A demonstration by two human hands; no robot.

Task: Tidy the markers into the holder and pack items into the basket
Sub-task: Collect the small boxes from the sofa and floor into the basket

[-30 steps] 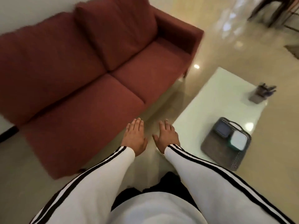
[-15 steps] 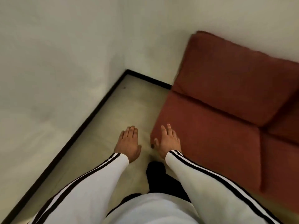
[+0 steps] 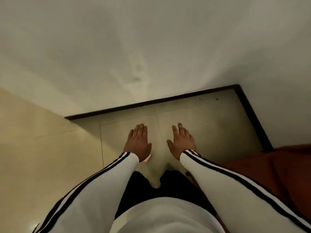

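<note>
My left hand [image 3: 138, 142] and my right hand [image 3: 181, 141] are stretched out side by side in front of me, palms down, fingers straight, holding nothing. Both hover above the tiled floor in a corner of the room. No markers, holder, basket or table are in view at this moment. White sleeves with black stripes cover both arms.
A white wall [image 3: 151, 47] fills the upper view and meets the floor at a dark skirting board [image 3: 151, 102]. A second wall [image 3: 286, 98] closes the corner on the right. The red sofa's end [image 3: 277, 174] shows at the right edge. Beige floor tiles [image 3: 42, 148] spread to the left.
The view has swung left, from the table with basket and marker holder, past the sofa, to a bare wall corner. My hands stay outstretched and empty throughout.
</note>
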